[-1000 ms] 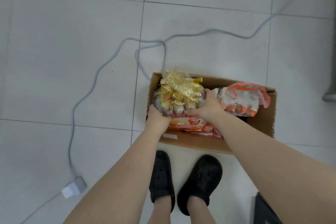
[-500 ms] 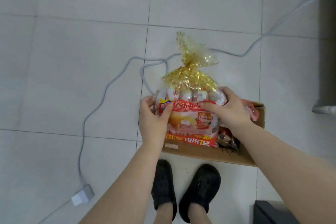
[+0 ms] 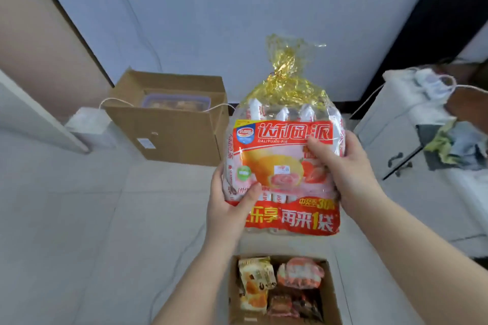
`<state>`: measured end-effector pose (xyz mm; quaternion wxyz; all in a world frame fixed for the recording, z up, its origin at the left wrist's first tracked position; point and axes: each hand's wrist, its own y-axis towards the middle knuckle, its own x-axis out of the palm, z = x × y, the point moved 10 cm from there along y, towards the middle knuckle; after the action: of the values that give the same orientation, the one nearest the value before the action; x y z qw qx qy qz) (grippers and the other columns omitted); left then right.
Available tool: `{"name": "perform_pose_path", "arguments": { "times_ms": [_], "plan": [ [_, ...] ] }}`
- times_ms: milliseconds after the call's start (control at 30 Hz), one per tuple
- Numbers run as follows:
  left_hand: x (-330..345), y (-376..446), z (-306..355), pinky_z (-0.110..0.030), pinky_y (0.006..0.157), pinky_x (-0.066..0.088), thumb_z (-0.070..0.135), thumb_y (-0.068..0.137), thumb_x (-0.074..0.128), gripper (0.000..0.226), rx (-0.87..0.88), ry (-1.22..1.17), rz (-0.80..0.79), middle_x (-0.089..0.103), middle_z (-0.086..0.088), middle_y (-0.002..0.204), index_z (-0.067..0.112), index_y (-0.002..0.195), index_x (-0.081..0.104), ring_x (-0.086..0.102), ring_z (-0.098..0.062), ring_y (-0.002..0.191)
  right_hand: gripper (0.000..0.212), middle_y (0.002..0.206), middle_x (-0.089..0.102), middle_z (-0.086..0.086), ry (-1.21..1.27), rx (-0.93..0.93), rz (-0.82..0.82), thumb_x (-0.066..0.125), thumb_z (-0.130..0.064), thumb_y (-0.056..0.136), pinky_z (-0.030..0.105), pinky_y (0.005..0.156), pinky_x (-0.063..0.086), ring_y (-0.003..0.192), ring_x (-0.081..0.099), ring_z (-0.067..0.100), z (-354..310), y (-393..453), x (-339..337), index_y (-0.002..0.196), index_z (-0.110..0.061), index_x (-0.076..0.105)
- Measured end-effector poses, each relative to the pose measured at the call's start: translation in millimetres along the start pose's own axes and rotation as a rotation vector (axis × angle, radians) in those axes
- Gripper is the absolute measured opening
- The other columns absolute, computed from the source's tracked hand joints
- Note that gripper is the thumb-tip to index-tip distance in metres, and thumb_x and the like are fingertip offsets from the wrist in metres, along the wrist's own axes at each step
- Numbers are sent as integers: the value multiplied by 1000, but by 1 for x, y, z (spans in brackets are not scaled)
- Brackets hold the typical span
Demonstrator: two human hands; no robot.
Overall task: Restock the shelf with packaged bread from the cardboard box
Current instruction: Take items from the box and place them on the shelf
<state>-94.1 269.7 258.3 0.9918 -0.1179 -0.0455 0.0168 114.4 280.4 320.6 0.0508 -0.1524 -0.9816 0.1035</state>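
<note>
While you hold the bread bag (image 3: 284, 163) upright at frame centre, left hand (image 3: 232, 206) and right hand (image 3: 340, 166) gripping its sides with curled fingers, it hides the floor behind. Below sits the cardboard box (image 3: 284, 290), cut off by the frame; a second box (image 3: 171, 126) stands upper left.

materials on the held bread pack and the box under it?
Bread pack: thin glossy plastic film, it seems; it glints, and wrapped pieces show through the clear parts. Gathered gold top looks like crinkly metallic film. Left hand and right hand grip its sides. Cardboard box: matte brown walls, likely corrugated board, though no cut edge is sharp enough to confirm.
</note>
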Motion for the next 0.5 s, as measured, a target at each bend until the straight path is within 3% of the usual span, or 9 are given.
{"name": "perform_pose_path", "arguments": {
  "times_ms": [100, 167, 233, 300, 367, 433, 500],
  "plan": [
    [17, -2, 71, -21, 61, 56, 19, 78, 71, 36, 68, -87, -10, 70, 9, 100, 37, 105, 54, 71, -7, 81, 80, 119, 62, -13, -208, -238, -18, 80, -21, 68, 21, 76, 56, 98, 66, 2, -75, -41, 4, 127, -48, 32],
    [27, -6, 112, -19, 58, 55, 19, 80, 69, 35, 117, -113, -42, 70, 6, 103, 32, 110, 55, 71, -6, 78, 94, 144, 36, -18, -458, -368, 5, 81, -27, 67, 8, 82, 47, 115, 46, -18, -105, -66, 8, 128, -59, 18],
    [34, -13, 147, -18, 56, 54, 23, 80, 69, 39, 165, -116, -98, 70, 6, 103, 27, 116, 55, 71, -5, 77, 97, 151, 7, -24, -662, -461, 88, 81, -35, 67, 1, 86, 38, 112, 20, -37, -127, -91, 10, 126, -66, 11],
    [42, -24, 180, -17, 56, 53, 31, 77, 68, 44, 208, -91, -172, 69, 7, 104, 29, 119, 54, 71, -5, 80, 95, 150, -3, -27, -698, -503, 185, 79, -42, 66, 12, 95, 40, 115, 15, -35, -146, -114, 5, 126, -69, 11],
    [55, -39, 209, -16, 56, 53, 38, 73, 66, 49, 255, -58, -262, 67, 11, 105, 35, 119, 50, 71, -6, 81, 92, 148, 0, -28, -694, -557, 292, 78, -43, 66, 27, 104, 41, 129, 20, -18, -166, -135, -2, 128, -67, 14],
    [73, -60, 237, -13, 55, 52, 42, 72, 62, 48, 325, -37, -353, 61, 22, 104, 47, 116, 42, 69, -4, 83, 91, 145, 5, -31, -689, -628, 400, 79, -38, 68, 30, 107, 37, 132, 18, -10, -189, -162, -14, 130, -64, 18],
    [95, -87, 262, -10, 55, 51, 46, 70, 58, 54, 401, -9, -451, 55, 28, 104, 52, 117, 33, 66, -2, 86, 89, 144, 10, -32, -702, -708, 509, 81, -32, 69, 27, 106, 35, 129, 17, -18, -213, -193, -30, 130, -62, 23]
  ]
}}
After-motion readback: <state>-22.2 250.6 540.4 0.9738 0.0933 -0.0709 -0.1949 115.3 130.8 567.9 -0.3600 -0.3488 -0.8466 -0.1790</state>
